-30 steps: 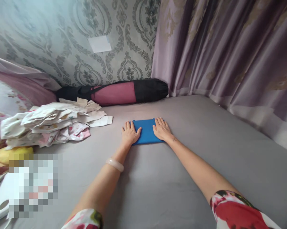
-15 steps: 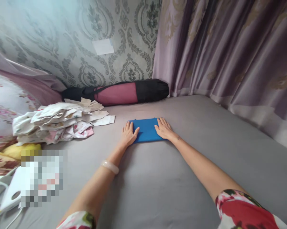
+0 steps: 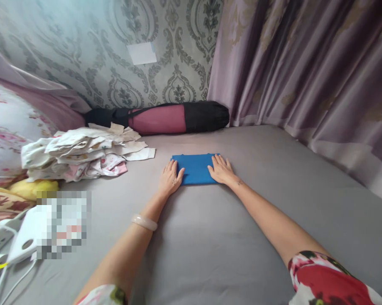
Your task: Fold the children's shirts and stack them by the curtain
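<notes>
A blue folded cloth [image 3: 195, 169] lies flat as a neat rectangle on the grey bed sheet [image 3: 210, 237]. My left hand [image 3: 171, 177] rests palm down over its left edge, fingers stretched out and pointing away from me. On the right edge my right hand [image 3: 222, 169] lies flat too, with its fingers extended and thumb spread inward. Neither hand grips the cloth; both press on it from above. The cloth's underside and the parts beneath my palms are hidden.
To the left is a heap of pale baby clothes [image 3: 83, 148]. A black and pink roll bag [image 3: 159, 119] lies along the wall. White power strips with cables [image 3: 0, 237] and a white device [image 3: 29, 233] sit at the near left. A purple curtain [image 3: 273, 63] hangs at right.
The camera view has shifted slightly, so the scene sits a little higher and further right. Both hands stay on the blue cloth, with the left one slightly nearer me along its edge.
</notes>
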Demonstrator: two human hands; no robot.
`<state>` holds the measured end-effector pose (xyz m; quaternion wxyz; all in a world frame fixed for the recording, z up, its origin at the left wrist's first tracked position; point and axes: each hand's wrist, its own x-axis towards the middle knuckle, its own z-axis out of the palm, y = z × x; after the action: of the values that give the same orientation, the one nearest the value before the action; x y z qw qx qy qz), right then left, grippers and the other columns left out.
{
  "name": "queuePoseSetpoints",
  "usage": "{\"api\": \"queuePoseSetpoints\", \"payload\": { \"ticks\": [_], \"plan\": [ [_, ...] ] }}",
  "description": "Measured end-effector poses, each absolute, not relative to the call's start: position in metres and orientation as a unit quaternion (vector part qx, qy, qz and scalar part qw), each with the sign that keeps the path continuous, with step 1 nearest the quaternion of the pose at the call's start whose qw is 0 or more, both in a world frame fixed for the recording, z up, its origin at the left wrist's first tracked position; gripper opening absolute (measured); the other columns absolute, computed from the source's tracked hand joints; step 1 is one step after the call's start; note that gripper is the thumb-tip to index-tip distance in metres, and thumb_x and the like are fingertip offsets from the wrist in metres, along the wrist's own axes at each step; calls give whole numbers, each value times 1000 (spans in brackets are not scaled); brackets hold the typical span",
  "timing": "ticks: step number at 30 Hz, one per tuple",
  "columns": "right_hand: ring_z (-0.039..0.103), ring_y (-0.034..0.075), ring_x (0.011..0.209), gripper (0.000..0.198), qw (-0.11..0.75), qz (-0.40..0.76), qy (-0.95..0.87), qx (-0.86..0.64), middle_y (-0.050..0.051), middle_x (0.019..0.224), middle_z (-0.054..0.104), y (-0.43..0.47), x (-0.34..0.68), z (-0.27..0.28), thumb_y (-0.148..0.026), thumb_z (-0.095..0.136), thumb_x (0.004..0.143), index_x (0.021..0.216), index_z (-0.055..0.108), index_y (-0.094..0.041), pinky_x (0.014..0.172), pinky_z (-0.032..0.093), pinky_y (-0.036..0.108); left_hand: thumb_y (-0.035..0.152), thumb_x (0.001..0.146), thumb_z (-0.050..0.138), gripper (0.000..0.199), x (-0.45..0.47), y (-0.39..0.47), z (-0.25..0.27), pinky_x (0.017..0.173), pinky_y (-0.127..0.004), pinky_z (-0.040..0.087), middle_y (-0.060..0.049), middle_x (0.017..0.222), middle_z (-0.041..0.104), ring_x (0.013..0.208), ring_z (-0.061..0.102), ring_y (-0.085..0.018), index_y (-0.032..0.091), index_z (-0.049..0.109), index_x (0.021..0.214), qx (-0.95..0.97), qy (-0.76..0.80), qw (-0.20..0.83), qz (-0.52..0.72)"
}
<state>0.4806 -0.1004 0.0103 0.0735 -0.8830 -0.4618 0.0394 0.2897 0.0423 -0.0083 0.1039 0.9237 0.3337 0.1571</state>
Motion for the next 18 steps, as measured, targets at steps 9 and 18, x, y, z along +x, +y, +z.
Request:
{"api": "queuePoseSetpoints", "payload": {
  "ticks": [9,18],
  "plan": [
    [20,28,147,64,107,-3,-453,-885,17,158,27,-80,480,0,-40,19,99,149,32,-3,119,15,47,38,100,30,46,286,44,-8,115,-39,32,-13,145,50,139,40,-24,15,48,135,900,373,107,197],
    [20,29,146,63,91,-2,-453,-887,17,158,28,-79,482,-3,-39,22,98,148,33,-4,118,13,51,29,98,36,35,285,52,-11,106,-36,42,-12,130,62,125,53,-22,16,55,124,884,373,139,244]
  ]
}}
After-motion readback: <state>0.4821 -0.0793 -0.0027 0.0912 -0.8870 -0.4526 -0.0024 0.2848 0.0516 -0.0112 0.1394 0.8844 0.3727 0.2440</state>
